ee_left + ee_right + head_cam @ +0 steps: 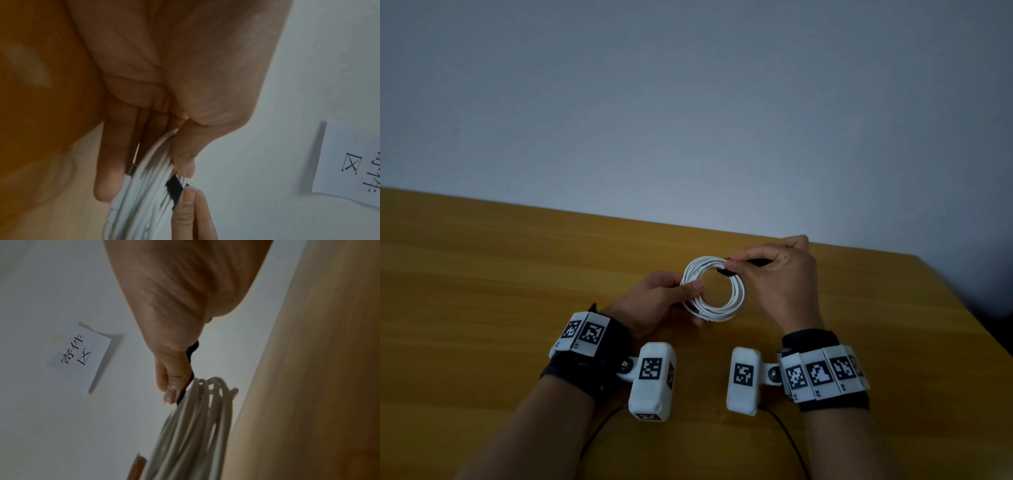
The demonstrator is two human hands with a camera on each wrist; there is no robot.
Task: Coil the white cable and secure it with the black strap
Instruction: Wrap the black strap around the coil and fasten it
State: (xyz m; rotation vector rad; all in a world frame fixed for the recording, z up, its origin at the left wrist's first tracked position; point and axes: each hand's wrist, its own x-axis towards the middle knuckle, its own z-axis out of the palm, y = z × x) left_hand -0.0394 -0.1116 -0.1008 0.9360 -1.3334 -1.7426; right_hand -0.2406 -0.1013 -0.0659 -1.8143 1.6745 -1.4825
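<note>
A: Where's the cable (713, 291)?
B: Coiled in a ring above the table (482, 274), between both hands. The left hand (654, 301) pinches its left side, thumb on top.
A: And the strap (726, 272)?
B: At the coil's upper right; the right hand (780, 274) pinches it, fingers curled.

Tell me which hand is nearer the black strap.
Right. The right hand pinches the black strap at the far side of the white cable coil; the left hand grips the coil's opposite, left side.
</note>
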